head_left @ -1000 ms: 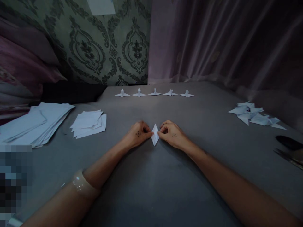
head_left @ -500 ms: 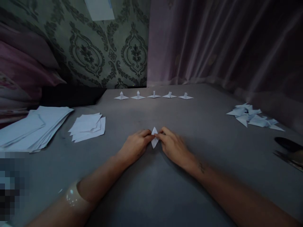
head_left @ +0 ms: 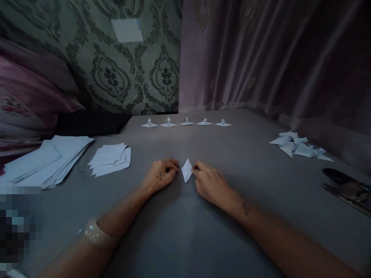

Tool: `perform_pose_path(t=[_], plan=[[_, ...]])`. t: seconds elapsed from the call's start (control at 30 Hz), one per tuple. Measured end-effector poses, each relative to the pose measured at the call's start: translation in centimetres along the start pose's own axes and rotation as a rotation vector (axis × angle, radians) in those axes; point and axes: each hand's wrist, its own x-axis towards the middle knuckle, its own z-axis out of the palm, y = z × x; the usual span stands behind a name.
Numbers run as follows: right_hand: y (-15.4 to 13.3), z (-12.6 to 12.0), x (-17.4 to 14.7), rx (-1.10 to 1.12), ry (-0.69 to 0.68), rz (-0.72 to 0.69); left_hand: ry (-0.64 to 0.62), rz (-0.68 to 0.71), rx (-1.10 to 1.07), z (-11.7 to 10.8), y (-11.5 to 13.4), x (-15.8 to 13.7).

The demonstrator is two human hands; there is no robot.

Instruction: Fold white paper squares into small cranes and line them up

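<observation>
Between my hands a small white folded paper [head_left: 187,170], diamond-shaped with creases crossing its middle, is on the grey cloth-like surface. My right hand [head_left: 210,179] has its thumb and forefinger closed at the paper's right corner. Just to the left, my left hand [head_left: 162,175] rests with curled fingers and the fingertips drawn together. A narrow gap separates it from the paper, and nothing shows in its fingers.
Several folded paper figures [head_left: 187,122] stand in a row at the back. More folded papers [head_left: 304,150] are heaped at the right, near dark scissors-like tools [head_left: 344,183]. Small sheets [head_left: 110,159] and a stack of larger sheets [head_left: 66,154] lie at the left.
My left hand has let go of the folded paper and moved slightly left. More of the diamond now shows, with its right corner at my right fingers. The view has tilted upward a little.
</observation>
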Motion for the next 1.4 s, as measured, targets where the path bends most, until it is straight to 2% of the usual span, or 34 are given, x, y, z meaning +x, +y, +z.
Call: perform_pose_path(t=[0.1,0.23,0.33,0.47,0.53,0.67,0.77,0.9,1.07,1.2,1.4], plan=[[0.9,0.6,0.9,0.188,0.111,0.116,0.054,-0.177,-0.121,0.2,0.2,0.6],[2.1,1.3,2.2,0.423,0.213,0.316,0.071,-0.117,-0.226,1.3,0.6,0.9],[2.3,2.1,2.5,0.492,0.269,0.299,0.065,-0.132,-0.361,2.1,0.4,0.8],[2.2,2.8,2.7,0.587,0.384,0.273,0.052,-0.158,-0.420,2.4,0.3,0.8],[2.2,2.7,2.8,0.597,0.431,0.282,0.166,-0.146,-0.438,2.1,0.6,0.6],[1.8,1.4,2.7,0.679,0.667,0.225,0.570,0.052,-0.422,0.8,1.9,-0.1],[1.1,0.7,2.5,0.728,0.746,0.112,0.682,0.152,-0.440,0.5,2.4,-0.4],[0.4,0.8,2.4,0.745,0.726,0.002,0.699,0.213,-0.430,1.2,2.3,-0.4],[0.8,1.3,2.7,0.730,0.708,-0.023,0.683,0.253,-0.396,1.7,2.4,-0.4],[1.0,1.2,2.9,0.739,0.710,-0.022,0.649,0.252,-0.398,1.7,2.6,-0.6],[0.9,0.7,2.9,0.829,0.611,-0.026,0.524,0.169,-0.497,1.5,2.9,-0.8]])
